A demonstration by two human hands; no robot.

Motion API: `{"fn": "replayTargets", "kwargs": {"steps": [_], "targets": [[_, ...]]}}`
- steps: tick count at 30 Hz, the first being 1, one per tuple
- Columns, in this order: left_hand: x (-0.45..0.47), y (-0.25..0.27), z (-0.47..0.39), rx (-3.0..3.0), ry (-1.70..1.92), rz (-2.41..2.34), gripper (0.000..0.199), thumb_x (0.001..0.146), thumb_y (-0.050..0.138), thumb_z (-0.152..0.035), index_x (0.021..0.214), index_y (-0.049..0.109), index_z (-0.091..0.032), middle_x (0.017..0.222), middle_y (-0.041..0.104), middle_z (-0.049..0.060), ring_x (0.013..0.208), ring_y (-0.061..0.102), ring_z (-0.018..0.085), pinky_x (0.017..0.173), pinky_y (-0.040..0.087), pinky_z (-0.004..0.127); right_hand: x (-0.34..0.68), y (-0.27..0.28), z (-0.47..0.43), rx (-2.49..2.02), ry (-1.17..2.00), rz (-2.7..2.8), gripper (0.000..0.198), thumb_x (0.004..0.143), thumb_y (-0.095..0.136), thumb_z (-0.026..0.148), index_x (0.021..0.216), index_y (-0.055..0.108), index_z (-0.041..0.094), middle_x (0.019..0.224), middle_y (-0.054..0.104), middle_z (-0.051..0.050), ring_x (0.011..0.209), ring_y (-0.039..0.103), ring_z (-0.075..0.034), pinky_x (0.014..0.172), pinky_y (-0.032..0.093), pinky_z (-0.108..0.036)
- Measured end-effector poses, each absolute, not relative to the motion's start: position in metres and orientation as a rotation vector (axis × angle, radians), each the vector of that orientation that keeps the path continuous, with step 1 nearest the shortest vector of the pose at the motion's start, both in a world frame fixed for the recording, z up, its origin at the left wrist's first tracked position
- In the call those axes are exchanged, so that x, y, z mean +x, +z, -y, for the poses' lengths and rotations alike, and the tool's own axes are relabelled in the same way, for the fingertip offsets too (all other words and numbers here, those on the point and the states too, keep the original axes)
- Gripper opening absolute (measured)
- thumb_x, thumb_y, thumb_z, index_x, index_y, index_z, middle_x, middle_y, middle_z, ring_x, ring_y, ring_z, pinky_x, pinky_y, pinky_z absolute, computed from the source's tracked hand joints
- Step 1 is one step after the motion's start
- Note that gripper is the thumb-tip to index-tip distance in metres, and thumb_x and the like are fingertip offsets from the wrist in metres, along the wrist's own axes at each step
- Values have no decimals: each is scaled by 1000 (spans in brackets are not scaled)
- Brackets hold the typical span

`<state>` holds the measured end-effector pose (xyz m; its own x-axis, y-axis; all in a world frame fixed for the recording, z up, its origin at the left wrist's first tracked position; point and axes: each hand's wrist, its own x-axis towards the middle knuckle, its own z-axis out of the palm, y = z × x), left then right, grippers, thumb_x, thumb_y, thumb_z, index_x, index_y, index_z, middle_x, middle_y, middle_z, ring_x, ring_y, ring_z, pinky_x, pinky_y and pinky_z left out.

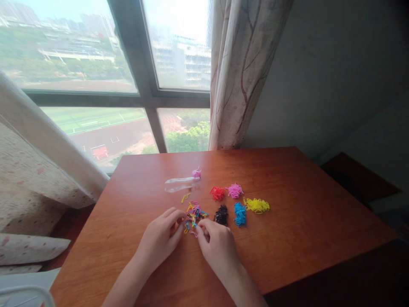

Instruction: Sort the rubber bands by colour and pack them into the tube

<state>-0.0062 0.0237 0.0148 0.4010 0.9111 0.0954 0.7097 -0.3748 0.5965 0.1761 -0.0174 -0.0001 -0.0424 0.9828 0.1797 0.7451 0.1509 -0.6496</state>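
A small mixed pile of coloured pin-like plastic loops (194, 209), which look like stitch markers, lies on the wooden table between my hands. At its left edge is my left hand (161, 232), thumb and index finger drawn together; anything between them is too small to tell. My right hand (217, 238) is pinched at the pile's near right side, where a blue loop (194, 225) shows at the fingertips. Sorted by colour, a black heap (221, 215), a blue heap (240, 214), a red heap (217, 193), a pink heap (234, 190) and a yellow heap (257, 205) lie to the right.
Behind the pile lie a clear plastic bag or sleeve (180, 183) and a pink tentacled object (197, 172). A yellow loop (185, 197) sits apart. The table (303, 213) meets a window and a curtain (236, 76) at the back.
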Motion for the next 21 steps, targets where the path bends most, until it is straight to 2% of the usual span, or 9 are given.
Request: {"fn": "replayTargets", "kwargs": {"steps": [8, 21], "targets": [[-4, 15, -18, 2210, 558, -1311, 18, 92, 51, -26, 105, 64, -23, 87, 62, 1, 66, 54, 12, 64, 42, 22, 175, 0, 16, -1594, 555, 1796, 14, 92, 53, 21, 84, 66, 22, 72, 71, 1, 62, 64, -14, 59, 31, -23], [-1, 20, -22, 2139, 610, -1238, 19, 90, 53, -24, 103, 67, -20, 78, 60, 0, 60, 49, 11, 57, 39, 21, 176, 12, 16, -1442, 716, 1664, 18, 92, 51, 23, 83, 67, 19, 64, 64, 1, 56, 57, -12, 57, 36, -20]]}}
